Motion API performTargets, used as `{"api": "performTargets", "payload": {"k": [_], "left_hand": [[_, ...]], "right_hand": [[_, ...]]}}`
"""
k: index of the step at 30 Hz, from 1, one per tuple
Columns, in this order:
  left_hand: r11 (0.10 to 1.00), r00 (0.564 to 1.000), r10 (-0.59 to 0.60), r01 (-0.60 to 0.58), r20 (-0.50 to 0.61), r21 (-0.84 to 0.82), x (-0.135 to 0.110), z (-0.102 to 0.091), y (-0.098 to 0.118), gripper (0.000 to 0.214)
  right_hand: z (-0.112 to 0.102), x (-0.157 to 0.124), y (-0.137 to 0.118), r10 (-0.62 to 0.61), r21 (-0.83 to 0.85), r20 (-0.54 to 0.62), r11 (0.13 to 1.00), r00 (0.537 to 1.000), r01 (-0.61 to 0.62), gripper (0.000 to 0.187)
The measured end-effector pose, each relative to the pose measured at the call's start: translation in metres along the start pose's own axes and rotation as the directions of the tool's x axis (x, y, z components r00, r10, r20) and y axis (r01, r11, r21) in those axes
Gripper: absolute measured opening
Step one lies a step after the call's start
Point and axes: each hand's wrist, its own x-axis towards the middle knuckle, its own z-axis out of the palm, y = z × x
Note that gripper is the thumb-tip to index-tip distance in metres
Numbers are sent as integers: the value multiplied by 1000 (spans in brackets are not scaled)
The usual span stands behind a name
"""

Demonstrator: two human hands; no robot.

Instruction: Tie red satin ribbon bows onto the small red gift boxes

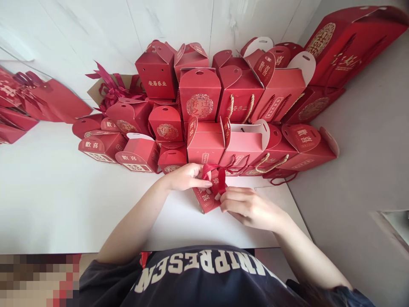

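Observation:
A small red gift box (204, 202) with gold characters lies on the white table in front of me. Dark red ribbon (222, 181) rises in loops above its top. My left hand (188, 177) is closed at the ribbon's left loop, thumb and fingers pinching it over the box. On the other side, my right hand (244, 204) has its fingers curled at the lower right part of the ribbon, against the box's edge. Its fingertips are partly hidden. Both hands are close together, with the ribbon between them.
Stacked red gift boxes (204, 145) stand right behind my hands, several with rope handles. A bundle of dark red ribbons (111, 91) sits at the back left. More red bags (57, 100) are at the far left. A grey wall (351, 170) bounds the white table (64, 192) on the right.

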Motion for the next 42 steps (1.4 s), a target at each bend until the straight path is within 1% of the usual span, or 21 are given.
{"api": "performTargets", "payload": {"k": [2, 4, 6, 11, 13, 16, 19, 21, 23, 25, 26, 27, 29, 30, 31, 32, 34, 36, 38, 40, 42], "left_hand": [[999, 999, -36, 35, -24, -10, 0, 1, 1, 23], [999, 998, -49, 50, -46, 8, 1, 3, 2, 22], [998, 998, -29, 33, -64, 53, 1, 5, 3, 18], [990, 996, 21, -9, -82, 138, 1, 9, 4, 9], [979, 994, 38, -16, -105, 203, 2, 10, 3, 16], [946, 984, 78, -22, -161, 324, 3, 13, 1, 32], [919, 971, 118, -27, -209, 392, 5, 16, 1, 43], [910, 969, 128, -31, -210, 412, 4, 20, 2, 42], [900, 974, 117, -21, -194, 435, 2, 22, 5, 40], [878, 978, 102, -3, -180, 479, -1, 24, 8, 39], [860, 979, 101, 2, -174, 510, -2, 24, 10, 38], [839, 980, 106, 2, -168, 544, -3, 24, 11, 38], [792, 980, 125, -4, -156, 611, -6, 24, 15, 36], [767, 979, 136, -9, -149, 642, -8, 25, 16, 33], [741, 978, 150, -14, -145, 672, -9, 25, 18, 31], [713, 976, 167, -19, -143, 701, -11, 26, 18, 28], [646, 966, 213, -27, -146, 763, -16, 29, 18, 23], [557, 944, 286, -24, -165, 830, -21, 33, 13, 19], [461, 898, 389, 1, -203, 887, -25, 38, 4, 16], [378, 818, 524, 28, -238, 926, -27, 44, -8, 15], [309, 729, 641, 43, -242, 950, -27, 49, -19, 21]], "right_hand": [[3, -2, -3, 2, -120, 70, 993, 998, 6, 24], [4, -3, -4, 26, -181, 107, 983, 994, -6, 23], [5, -4, -4, 47, -188, 106, 982, 993, -26, 20], [7, -6, 0, 94, -121, 87, 989, 992, -83, 18], [8, -6, 2, 114, -108, 91, 989, 989, -104, 19], [12, -5, 4, 139, -68, 96, 989, 986, -133, 19], [13, -4, 2, 144, -44, 88, 989, 986, -140, 20], [6, -6, -5, 177, -71, 64, 982, 982, -173, 18], [-7, -13, -15, 281, -81, 65, 958, 958, -276, 14], [-25, -21, -25, 386, -17, 109, 922, 916, -387, 16], [-33, -24, -28, 404, 36, 114, 911, 908, -410, 18], [-39, -24, -29, 409, 79, 75, 907, 910, -414, 17], [-44, -19, -24, 398, 119, -101, 915, 912, -387, 12], [-42, -13, -17, 386, 123, -186, 922, 904, -368, 12], [-37, -6, -9, 364, 128, -223, 930, 904, -343, 14], [-31, 2, 0, 334, 143, -206, 940, 920, -309, 16], [-15, 16, 16, 293, 183, -122, 946, 948, -269, 20], [0, 24, 27, 293, 187, -91, 944, 952, -272, 22], [11, 28, 30, 328, 213, -110, 930, 938, -300, 23], [17, 29, 28, 378, 267, -148, 905, 914, -331, 22], [21, 30, 26, 430, 297, -181, 881, 884, -368, 19]]}}
